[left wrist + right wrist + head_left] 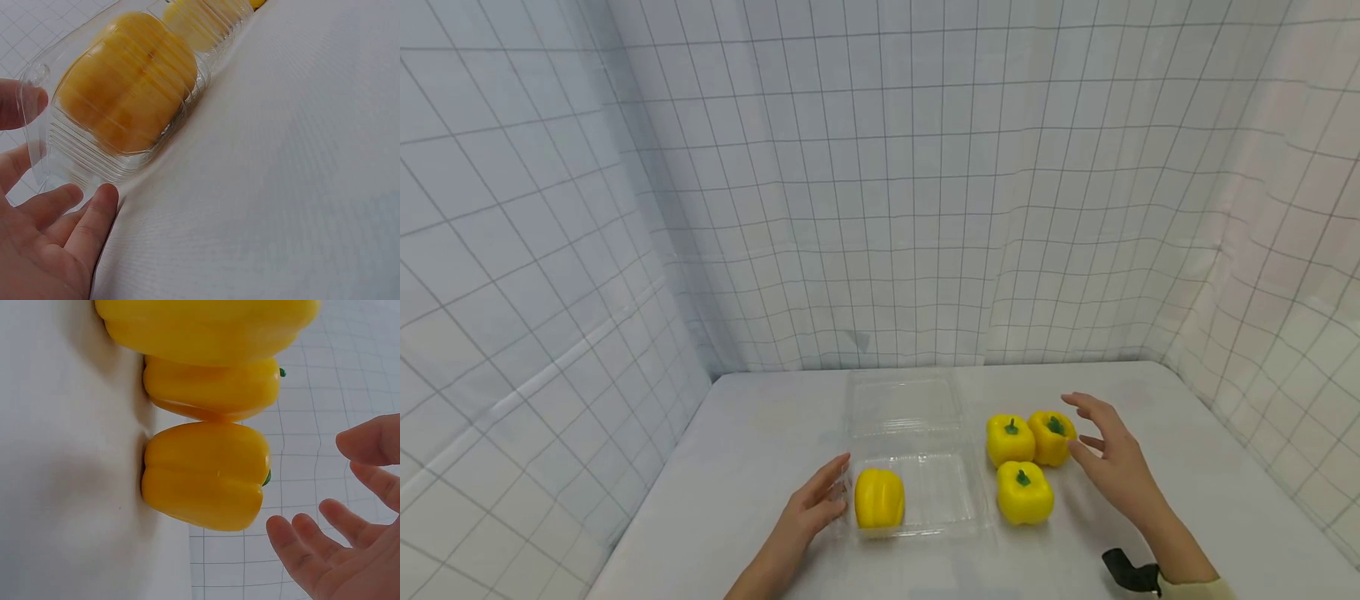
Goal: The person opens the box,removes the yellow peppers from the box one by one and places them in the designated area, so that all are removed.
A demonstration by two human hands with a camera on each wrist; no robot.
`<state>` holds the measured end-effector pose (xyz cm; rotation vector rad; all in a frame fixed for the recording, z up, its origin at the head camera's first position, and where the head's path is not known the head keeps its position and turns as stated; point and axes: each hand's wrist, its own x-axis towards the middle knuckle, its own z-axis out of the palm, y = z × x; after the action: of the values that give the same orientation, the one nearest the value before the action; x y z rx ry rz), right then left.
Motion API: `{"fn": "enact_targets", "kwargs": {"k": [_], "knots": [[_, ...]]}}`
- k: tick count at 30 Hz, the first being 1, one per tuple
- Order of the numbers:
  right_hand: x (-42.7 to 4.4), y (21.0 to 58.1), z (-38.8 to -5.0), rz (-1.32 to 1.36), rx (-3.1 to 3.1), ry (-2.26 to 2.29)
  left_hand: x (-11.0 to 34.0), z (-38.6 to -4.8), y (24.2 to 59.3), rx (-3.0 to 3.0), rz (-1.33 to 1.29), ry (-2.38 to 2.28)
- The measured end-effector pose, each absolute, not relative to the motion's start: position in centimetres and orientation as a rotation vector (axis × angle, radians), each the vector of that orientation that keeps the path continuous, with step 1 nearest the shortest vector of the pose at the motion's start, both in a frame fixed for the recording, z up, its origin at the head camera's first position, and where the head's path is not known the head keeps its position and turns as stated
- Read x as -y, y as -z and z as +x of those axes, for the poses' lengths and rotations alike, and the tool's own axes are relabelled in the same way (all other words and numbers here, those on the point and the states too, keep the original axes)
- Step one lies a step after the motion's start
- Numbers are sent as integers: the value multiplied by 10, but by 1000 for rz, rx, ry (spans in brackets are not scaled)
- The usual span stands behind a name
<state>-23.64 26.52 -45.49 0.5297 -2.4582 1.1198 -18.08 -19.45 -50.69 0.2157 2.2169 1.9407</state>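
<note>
A clear plastic container lies unfolded, with one yellow pepper on its side at the left end of the front half. My left hand is at the container's left wall; in the left wrist view the hand has its fingers spread against the plastic end, not curled round it. Three yellow peppers with green stems stand right of the container: a front one, a back left one and a back right one. My right hand, fingers apart and holding nothing, hovers beside the back right pepper.
The container's other half lies flat behind the front half. White sheets with a dark grid hang behind and on both sides of the white table. A black strap is at my right wrist.
</note>
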Motion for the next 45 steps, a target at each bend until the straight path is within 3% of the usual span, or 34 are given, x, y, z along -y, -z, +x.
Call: {"fn": "enact_targets", "kwargs": {"k": [45], "knots": [[-212, 408, -227, 727, 2374, -1149, 193, -180, 513, -2226, 188, -1990]]}}
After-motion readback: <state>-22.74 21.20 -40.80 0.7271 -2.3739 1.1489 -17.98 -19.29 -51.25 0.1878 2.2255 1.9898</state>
